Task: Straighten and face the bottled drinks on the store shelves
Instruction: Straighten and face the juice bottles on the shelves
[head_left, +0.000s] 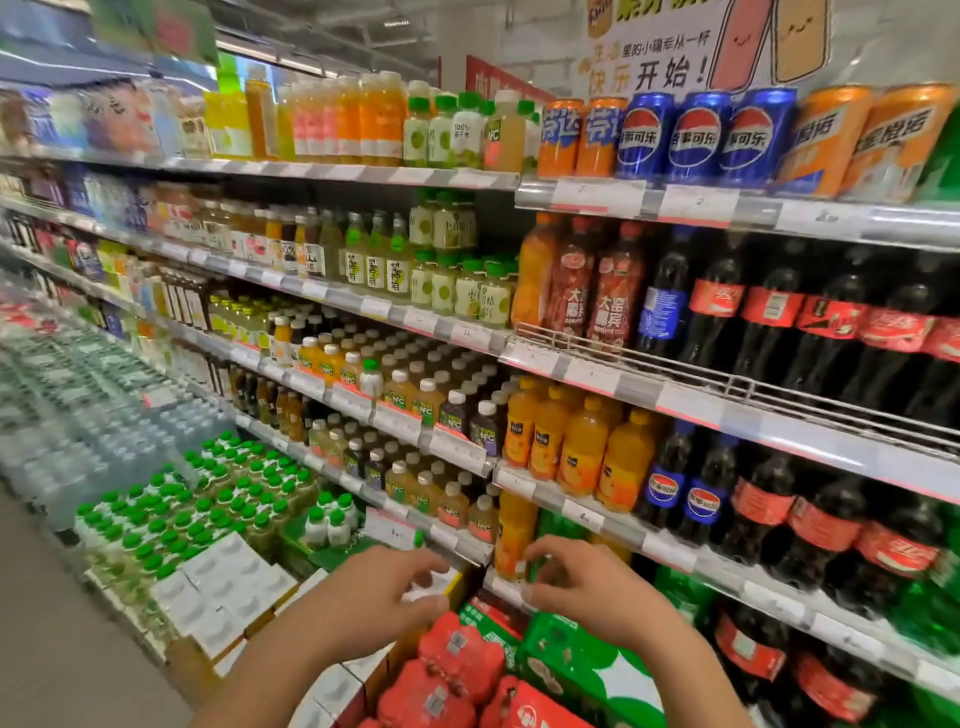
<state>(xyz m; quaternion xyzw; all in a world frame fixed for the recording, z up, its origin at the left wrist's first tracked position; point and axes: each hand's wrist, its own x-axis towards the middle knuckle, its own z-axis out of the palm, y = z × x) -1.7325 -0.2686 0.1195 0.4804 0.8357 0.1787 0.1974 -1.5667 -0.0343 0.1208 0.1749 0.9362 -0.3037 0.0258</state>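
Long store shelves hold rows of bottled drinks. Orange juice bottles stand on a middle shelf beside dark Pepsi bottles and red-labelled cola bottles. Small NFC juice bottles fill the shelves to the left. My left hand and my right hand hover low in front of the shelf edge, fingers curled and apart, holding nothing. My right fingertips are close to a tall orange bottle on the lower shelf.
Red multipacks and green cartons are stacked just below my hands. Green-capped bottles and shrink-wrapped water packs stand on floor displays to the left. Cans line the top shelf under a poster.
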